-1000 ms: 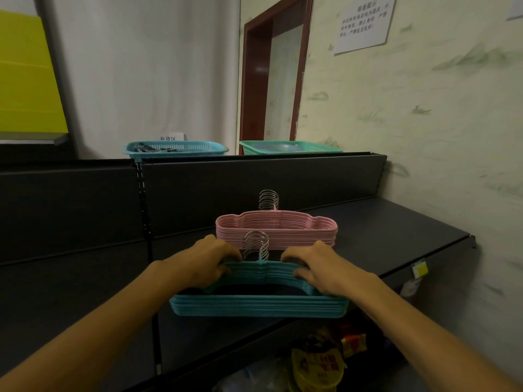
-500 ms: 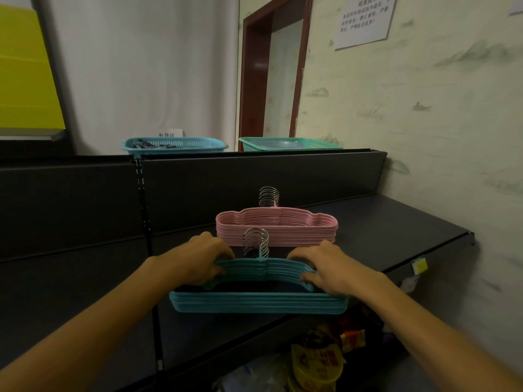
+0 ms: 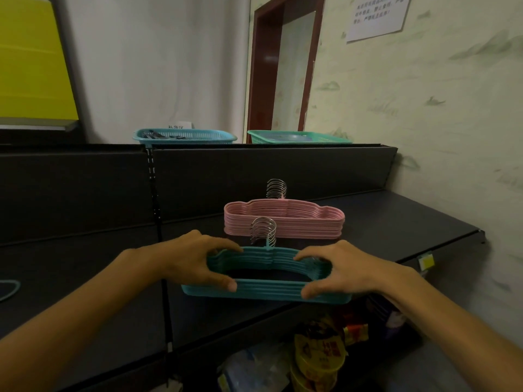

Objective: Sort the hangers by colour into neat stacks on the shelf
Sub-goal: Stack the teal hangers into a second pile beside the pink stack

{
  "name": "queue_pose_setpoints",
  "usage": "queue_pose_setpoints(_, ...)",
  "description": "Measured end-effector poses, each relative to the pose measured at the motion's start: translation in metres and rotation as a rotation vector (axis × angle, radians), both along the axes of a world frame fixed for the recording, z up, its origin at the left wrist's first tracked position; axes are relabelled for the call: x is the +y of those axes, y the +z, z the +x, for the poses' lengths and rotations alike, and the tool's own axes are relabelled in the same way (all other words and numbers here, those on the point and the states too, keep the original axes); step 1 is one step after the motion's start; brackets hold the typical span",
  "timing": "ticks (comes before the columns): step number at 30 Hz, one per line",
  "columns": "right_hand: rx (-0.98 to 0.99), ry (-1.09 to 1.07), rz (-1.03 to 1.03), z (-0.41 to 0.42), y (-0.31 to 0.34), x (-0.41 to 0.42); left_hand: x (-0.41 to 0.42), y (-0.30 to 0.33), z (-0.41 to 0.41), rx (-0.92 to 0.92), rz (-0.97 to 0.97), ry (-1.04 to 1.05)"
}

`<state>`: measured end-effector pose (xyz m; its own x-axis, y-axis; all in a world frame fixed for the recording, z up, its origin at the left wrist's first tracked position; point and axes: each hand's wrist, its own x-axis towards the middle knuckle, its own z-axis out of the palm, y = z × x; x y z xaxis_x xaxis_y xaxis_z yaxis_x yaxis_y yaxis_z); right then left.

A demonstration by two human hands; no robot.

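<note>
The dark shelf [image 3: 396, 222] runs wide under a tall back panel, and it carries everything that matters here. Two baskets sit up on top of that panel: a blue basket [image 3: 185, 136] to the left and a green basket [image 3: 300, 136] to the right, both out of the way of the sorting.

Far on the shelf, close to the back panel, lies the pink stack [image 3: 284, 219], flat, its edges lined up and its metal hooks bunched together pointing up and away. It looks finished to me, parked at the back so the near strip stays free for work.

Just in front of it, apart from it, the teal stack [image 3: 266, 274] lies along the near edge of the shelf, hooks standing the same way as the pink ones. This one is less tidy: its top layers fan a little at the right shoulder, which I take to be why both hands are on it.

The left hand [image 3: 195, 257] pinches the left shoulder, thumb on the near bar and fingers [image 3: 226, 247] curled over the far side. The right hand [image 3: 339, 268] mirrors it on the right shoulder. Both grips close on the stack from opposite ends, seemingly to square the layers.

At the far left edge a lone teal hanger [image 3: 8, 290] lies partly in view, perhaps still to be added.
</note>
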<state>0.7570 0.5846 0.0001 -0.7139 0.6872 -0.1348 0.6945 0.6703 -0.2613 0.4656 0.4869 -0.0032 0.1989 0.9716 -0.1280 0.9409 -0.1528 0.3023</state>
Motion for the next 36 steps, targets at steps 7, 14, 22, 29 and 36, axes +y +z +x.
queue_pose_setpoints(7, -0.097, -0.034, 0.084, -0.003, -0.005, 0.003, 0.003, 0.000, 0.000, 0.082, -0.052, 0.001)
queue_pose_setpoints(14, -0.121, -0.029, 0.135, -0.002, -0.009, -0.002, 0.009, -0.001, 0.006, 0.220, -0.108, 0.020)
queue_pose_setpoints(22, -0.131, 0.032, 0.148, -0.004, -0.004, -0.003, 0.017, 0.001, 0.002, 0.202, -0.108, -0.028)
queue_pose_setpoints(29, -0.103, 0.003, 0.116, 0.000, -0.008, 0.001, 0.019, -0.002, -0.001, 0.147, -0.122, -0.050)
queue_pose_setpoints(36, -0.093, 0.005, 0.081, 0.002, -0.011, 0.002, 0.015, -0.003, -0.002, 0.168, -0.125, -0.054)
